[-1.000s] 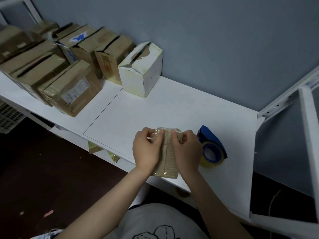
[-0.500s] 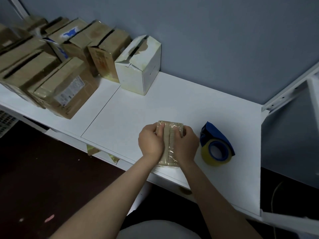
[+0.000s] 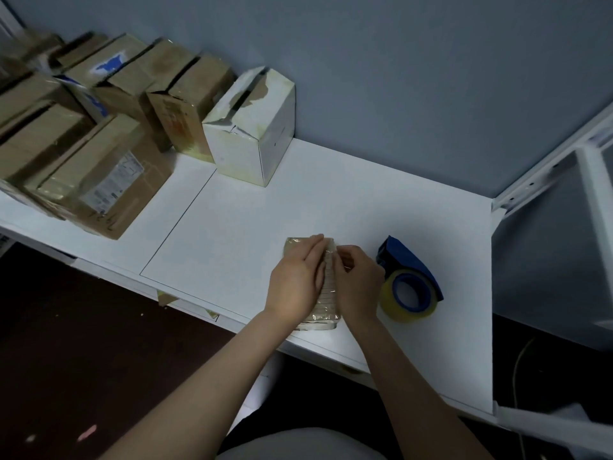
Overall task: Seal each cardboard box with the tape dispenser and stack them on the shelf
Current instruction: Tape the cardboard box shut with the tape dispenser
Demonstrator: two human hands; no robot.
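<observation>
Small box [image 3: 323,313] just left of tape dispenser [image 3: 409,283], tape [image 3: 330,270] across top. Left hand [image 3: 297,280] flat, pressing it; right hand [image 3: 358,280] pinches tape. Sealing looks nearly done, stacking remains; more boxes [image 3: 99,180] far left.

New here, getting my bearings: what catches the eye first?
The left hand lies flat on a small taped box near the front edge of the white shelf, the right hand curled at its top. A blue tape dispenser sits just right; brown cardboard boxes and a white box crowd the back left.
</observation>
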